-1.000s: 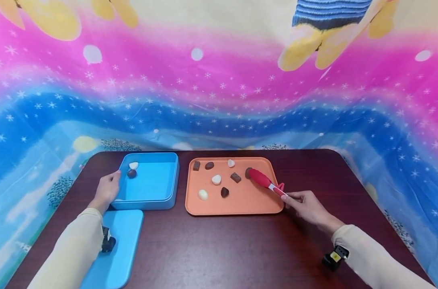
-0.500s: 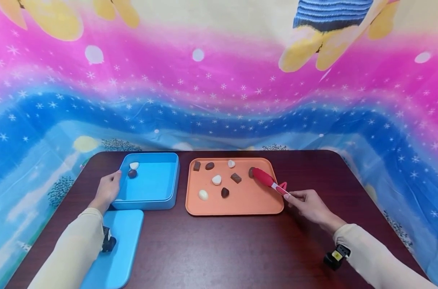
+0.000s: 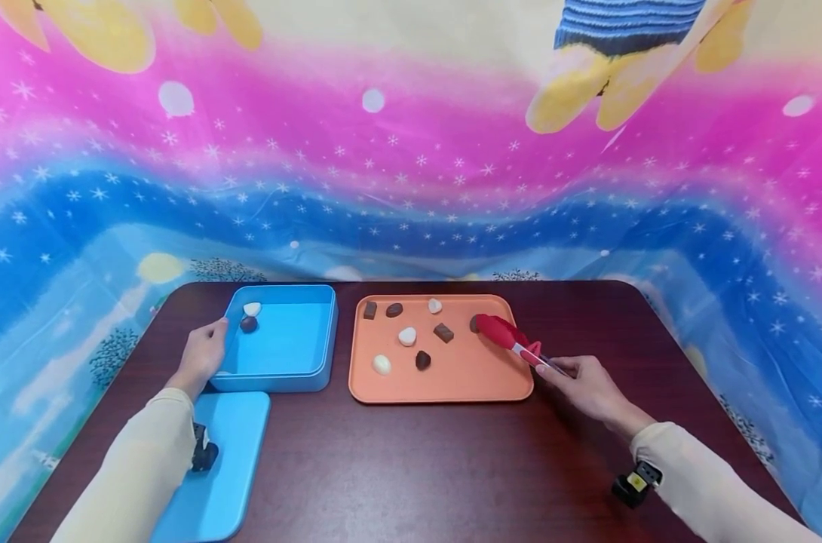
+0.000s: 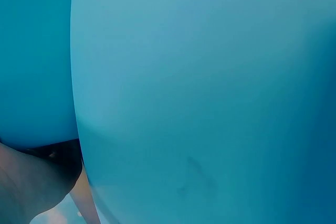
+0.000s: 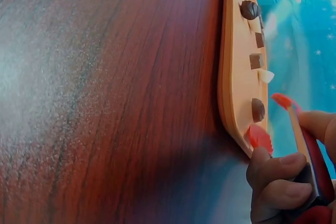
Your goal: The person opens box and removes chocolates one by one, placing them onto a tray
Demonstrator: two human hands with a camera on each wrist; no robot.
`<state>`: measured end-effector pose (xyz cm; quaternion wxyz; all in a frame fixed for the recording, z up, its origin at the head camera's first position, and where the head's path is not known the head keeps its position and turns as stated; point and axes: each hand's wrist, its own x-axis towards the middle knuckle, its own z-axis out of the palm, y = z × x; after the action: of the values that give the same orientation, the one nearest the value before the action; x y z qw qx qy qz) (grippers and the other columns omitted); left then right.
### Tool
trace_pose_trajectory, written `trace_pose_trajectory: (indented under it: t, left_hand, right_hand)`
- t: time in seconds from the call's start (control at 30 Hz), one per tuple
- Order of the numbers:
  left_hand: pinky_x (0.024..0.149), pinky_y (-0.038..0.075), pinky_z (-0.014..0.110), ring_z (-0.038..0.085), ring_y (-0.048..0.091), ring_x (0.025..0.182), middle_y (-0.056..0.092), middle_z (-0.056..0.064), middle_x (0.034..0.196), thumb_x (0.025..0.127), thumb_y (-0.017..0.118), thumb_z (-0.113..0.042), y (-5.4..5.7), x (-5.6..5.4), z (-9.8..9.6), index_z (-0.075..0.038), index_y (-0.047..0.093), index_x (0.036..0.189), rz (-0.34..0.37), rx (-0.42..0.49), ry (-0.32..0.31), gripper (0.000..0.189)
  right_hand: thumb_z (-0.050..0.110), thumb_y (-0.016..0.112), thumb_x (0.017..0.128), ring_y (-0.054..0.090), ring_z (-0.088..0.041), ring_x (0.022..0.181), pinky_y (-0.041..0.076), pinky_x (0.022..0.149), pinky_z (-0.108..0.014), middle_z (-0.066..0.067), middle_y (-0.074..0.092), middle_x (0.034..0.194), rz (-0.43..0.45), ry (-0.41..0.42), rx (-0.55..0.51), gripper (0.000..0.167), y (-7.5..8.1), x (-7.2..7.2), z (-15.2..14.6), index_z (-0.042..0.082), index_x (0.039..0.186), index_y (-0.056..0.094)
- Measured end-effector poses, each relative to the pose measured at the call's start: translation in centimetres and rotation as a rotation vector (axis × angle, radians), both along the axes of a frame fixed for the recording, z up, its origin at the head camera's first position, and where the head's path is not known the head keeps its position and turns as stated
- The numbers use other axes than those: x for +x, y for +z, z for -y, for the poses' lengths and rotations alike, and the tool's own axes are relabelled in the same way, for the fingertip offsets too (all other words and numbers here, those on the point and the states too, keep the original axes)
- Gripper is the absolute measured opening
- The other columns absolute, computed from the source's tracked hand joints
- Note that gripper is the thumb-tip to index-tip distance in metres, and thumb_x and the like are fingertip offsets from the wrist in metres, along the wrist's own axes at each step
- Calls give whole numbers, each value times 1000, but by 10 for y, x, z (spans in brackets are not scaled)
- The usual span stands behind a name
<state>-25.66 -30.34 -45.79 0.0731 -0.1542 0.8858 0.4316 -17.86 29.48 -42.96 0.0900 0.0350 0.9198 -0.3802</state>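
Observation:
My left hand grips the left wall of the open blue box, thumb at the rim. Inside the box lie a white chocolate and a dark round one. My right hand holds tongs with red tips over the right part of the orange tray. In the right wrist view the red tips stand apart, a brown chocolate between them. Several other chocolates, white and brown, are spread over the tray, among them a dark ridged one.
A blue lid lies in front of the box, partly under my left forearm. Box and tray stand side by side on the dark red-brown table, near its back edge. A printed cloth hangs behind.
The tongs have moved slightly right and spread wider. The brown chocolate at their tips has shifted a little to the right on the tray. My left hand has stayed on the box.

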Motion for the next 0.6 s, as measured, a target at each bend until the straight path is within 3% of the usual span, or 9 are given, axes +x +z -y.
trace_pose_trajectory:
  t: [0.17,0.37,0.6]
  left_hand:
    - [119,23,71,54,19,151,14,30,166,108,11,-52,0,0,0,-3,12,161,-4,0,-4,72]
    - [118,23,71,54,21,150,16,31,165,108,11,-53,1,0,-2,-3,13,161,-5,4,9,73]
    - [119,22,71,54,19,151,14,31,166,108,10,-53,2,1,-1,-3,11,161,-2,10,-1,73]
  right_hand:
    - [52,67,94,53,-19,76,42,57,-25,-14,69,93,-50,-5,44,64,4,2,2,-2,128,65]
    - [54,69,92,57,-23,88,48,64,-24,-19,71,113,-128,-24,44,74,11,3,3,-3,138,58]
    - [51,69,93,57,-25,92,49,67,-22,-24,67,124,-170,-4,28,76,15,4,14,-4,143,53]
